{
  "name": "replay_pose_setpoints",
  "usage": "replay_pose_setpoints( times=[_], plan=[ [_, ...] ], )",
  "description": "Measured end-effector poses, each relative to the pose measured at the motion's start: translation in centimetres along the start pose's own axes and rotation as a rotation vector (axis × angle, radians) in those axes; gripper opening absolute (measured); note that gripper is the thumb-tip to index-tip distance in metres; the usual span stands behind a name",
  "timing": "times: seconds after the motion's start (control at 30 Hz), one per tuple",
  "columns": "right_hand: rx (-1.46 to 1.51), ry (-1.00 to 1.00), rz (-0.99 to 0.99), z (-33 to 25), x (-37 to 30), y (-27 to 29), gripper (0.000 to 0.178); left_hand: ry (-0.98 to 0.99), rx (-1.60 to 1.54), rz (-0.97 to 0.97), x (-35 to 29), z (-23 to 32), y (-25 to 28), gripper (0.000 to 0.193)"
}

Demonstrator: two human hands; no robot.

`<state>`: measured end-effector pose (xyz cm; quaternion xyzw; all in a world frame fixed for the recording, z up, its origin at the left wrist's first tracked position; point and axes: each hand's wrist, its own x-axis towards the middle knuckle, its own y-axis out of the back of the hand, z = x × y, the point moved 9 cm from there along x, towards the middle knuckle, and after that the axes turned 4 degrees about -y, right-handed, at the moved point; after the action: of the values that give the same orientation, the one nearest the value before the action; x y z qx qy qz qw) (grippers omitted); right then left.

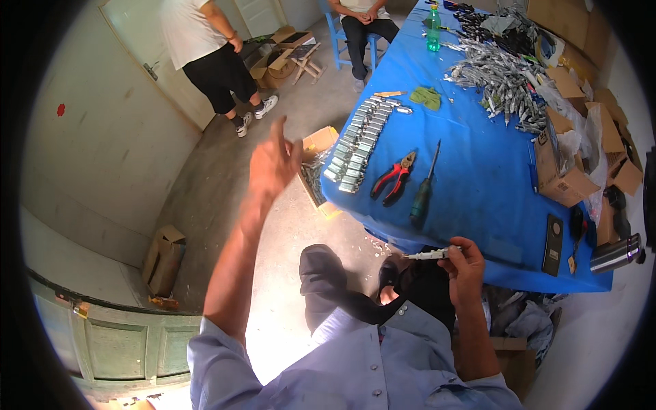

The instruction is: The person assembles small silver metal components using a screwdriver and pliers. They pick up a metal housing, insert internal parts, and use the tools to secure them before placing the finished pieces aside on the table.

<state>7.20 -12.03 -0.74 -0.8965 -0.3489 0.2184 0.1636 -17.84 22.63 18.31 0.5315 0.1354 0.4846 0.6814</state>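
My right hand [466, 266] is closed on one end of a slim silver metal part [429, 254], held level over my lap by the table's near edge. Its exact kind is too small to make out. Raised to the left, off the table, my left hand [273, 164] has a finger stretched up and nothing visible in it. On the blue-covered table [471, 178] lie red-and-black pliers [394, 179] and a screwdriver [426, 188] with a dark green handle. Left of them, silver metal parts [359, 143] are lined up in rows along the table's edge.
A large heap of metal parts [495, 75] covers the table's far right, near a green bottle [433, 29]. Cardboard boxes [564, 171] and a steel flask [615, 253] stand at right. An open carton [318, 171] sits on the floor. One person [212, 61] stands; another [362, 24] sits.
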Motion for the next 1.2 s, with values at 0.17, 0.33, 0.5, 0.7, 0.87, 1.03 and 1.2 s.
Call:
replay_pose_setpoints(
  times=[0.17,0.33,0.5,0.7,0.87,1.03,1.2],
  plan=[
    [0.100,0.007,0.035,-1.5,0.7,1.9,0.012,0.079,-0.135,0.007,2.6,-0.4,1.4,0.061],
    [0.169,0.073,0.119,-3.6,2.3,4.7,0.010,0.096,-0.349,-0.086,1.4,2.1,0.0,0.057],
    [0.259,0.054,0.072,-4.6,3.3,2.2,0.010,0.018,-0.493,-0.323,-5.6,6.7,-6.4,0.041],
    [0.441,-0.007,-0.152,-3.6,4.0,-3.4,0.011,0.190,-1.031,-0.471,-12.0,12.7,-12.0,0.060],
    [0.383,-0.061,-0.241,-2.3,3.3,-6.0,0.012,0.268,-1.314,-0.368,-12.0,14.4,-14.6,0.044],
    [0.113,-0.053,-0.304,-2.1,3.0,-5.7,0.017,0.276,-1.311,-0.341,-12.1,14.8,-14.3,0.022],
    [-0.449,0.261,-0.459,-3.5,2.9,-6.5,0.030,0.127,-1.186,-0.406,-12.7,16.3,-14.9,0.018]
  ],
)
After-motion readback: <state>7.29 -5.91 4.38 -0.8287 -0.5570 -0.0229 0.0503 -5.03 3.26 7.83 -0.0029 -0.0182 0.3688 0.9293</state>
